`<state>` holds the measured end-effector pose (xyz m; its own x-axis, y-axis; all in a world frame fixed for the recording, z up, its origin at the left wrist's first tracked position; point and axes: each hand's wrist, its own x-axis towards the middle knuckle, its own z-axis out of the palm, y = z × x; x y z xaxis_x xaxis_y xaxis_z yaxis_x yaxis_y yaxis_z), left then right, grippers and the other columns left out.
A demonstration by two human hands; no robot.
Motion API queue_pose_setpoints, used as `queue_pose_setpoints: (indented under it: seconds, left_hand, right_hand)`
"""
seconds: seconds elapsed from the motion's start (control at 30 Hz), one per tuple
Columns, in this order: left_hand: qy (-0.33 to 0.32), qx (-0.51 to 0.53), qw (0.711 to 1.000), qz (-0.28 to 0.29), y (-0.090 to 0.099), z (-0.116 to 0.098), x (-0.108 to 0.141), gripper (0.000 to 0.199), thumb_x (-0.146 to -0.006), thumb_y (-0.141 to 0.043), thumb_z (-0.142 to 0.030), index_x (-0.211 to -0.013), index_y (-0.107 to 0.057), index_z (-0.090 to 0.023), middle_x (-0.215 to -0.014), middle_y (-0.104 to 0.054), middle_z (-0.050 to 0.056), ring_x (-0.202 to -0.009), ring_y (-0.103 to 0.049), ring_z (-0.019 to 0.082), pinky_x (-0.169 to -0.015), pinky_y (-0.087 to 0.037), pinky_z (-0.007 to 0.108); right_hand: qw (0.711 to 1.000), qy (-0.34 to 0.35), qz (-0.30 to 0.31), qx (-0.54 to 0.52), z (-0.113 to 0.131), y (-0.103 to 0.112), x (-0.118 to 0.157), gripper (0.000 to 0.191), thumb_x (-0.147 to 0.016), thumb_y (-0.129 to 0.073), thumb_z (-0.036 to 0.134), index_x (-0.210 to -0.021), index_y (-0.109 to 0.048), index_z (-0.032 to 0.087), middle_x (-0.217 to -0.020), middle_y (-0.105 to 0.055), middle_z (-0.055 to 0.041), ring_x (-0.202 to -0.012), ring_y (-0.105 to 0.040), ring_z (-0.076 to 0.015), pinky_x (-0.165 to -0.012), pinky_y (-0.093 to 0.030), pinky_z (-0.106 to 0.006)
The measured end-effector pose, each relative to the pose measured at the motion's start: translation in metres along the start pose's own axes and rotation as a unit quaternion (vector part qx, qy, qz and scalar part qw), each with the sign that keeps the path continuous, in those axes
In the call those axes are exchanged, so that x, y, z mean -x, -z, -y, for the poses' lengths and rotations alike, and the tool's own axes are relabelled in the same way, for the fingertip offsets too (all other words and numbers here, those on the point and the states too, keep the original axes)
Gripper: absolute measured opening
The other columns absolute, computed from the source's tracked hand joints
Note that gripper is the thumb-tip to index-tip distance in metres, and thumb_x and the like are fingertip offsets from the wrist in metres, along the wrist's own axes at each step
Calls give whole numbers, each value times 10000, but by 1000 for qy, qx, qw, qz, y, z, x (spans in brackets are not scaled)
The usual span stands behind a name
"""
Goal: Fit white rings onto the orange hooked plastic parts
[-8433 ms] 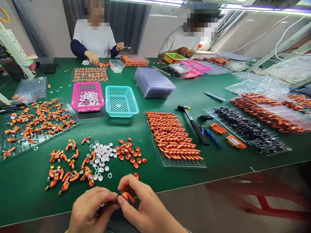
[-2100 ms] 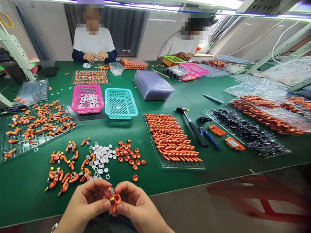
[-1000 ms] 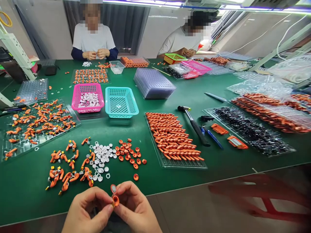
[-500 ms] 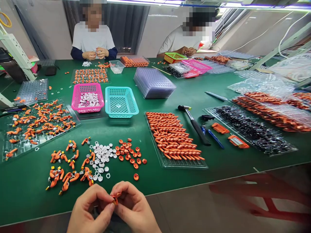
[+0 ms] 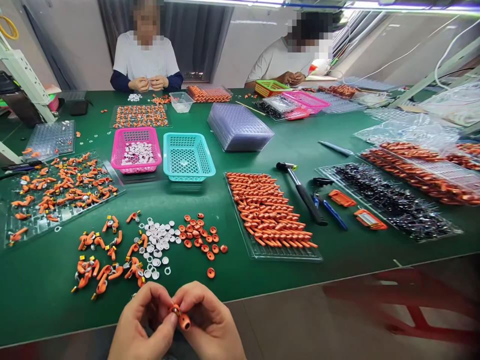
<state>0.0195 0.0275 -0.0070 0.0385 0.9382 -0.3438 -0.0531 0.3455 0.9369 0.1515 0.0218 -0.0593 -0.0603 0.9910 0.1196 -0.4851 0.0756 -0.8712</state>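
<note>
My left hand (image 5: pixel 144 320) and my right hand (image 5: pixel 210 320) meet at the table's near edge. Between their fingertips is a small orange earbud-like part (image 5: pixel 175 310), pinched by my left hand. A round orange cap (image 5: pixel 184 322) with a dark hole shows against my right fingers, close beside that part; whether the two are joined is unclear. Beyond my hands lie white discs and rings (image 5: pixel 159 242), loose orange caps (image 5: pixel 202 235) to their right, and orange stemmed pieces with yellow tabs (image 5: pixel 101 270) to their left.
Trays of orange parts (image 5: pixel 268 210) and black parts (image 5: pixel 390 200), a hammer (image 5: pixel 305 197), a pink basket (image 5: pixel 117 150) and a turquoise basket (image 5: pixel 208 172) stand on the green table (image 5: pixel 277 277). Two people sit across it. A red stool (image 5: pixel 420 310) is below right.
The held pieces have turned, and the round orange cap with its dark hole now shows between my fingers. My hands have shifted slightly. The view has moved a little.
</note>
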Motion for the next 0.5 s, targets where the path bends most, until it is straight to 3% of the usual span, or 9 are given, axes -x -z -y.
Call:
queue_pose_setpoints:
  seconds: [0.17, 0.3, 0.4, 0.5]
  left_hand:
    - [-16, -15, 999, 24, 5, 2, -2, 150, -730, -759, -299, -711, -662, -186, -623, -539, -30, -598, -488, 128, -565, -396, 206]
    - [-123, -79, 989, 17, 7, 3, -1, 68, -792, -698, -235, -727, -713, -225, -664, -580, -13, -614, -536, 142, -573, -416, 218]
    - [-210, -126, 970, 4, 7, 4, 0, 125, -810, -670, -169, -792, -744, -268, -722, -624, -6, -635, -574, 144, -589, -438, 215]
    - [-231, -150, 961, 4, 6, 1, 0, 151, -810, -657, -141, -799, -731, -273, -746, -633, -11, -646, -596, 142, -603, -453, 208]
  right_hand:
    - [997, 31, -1, 71, 1, 3, 0, 147, -818, -722, 132, -900, -717, 254, -873, -712, -49, -783, -669, -189, -678, -528, -269]
    - [998, 9, -3, 61, 6, 4, -2, 179, -808, -719, 113, -892, -723, 271, -861, -709, -32, -788, -664, -189, -696, -526, -273]
    - [999, -1, -7, 46, 7, 4, -1, 196, -794, -718, 95, -887, -724, 267, -865, -700, -29, -798, -655, -186, -710, -523, -268]
    - [999, -11, -7, 36, 7, 4, 0, 232, -785, -711, 63, -896, -721, 266, -886, -693, -28, -819, -651, -183, -730, -522, -264]
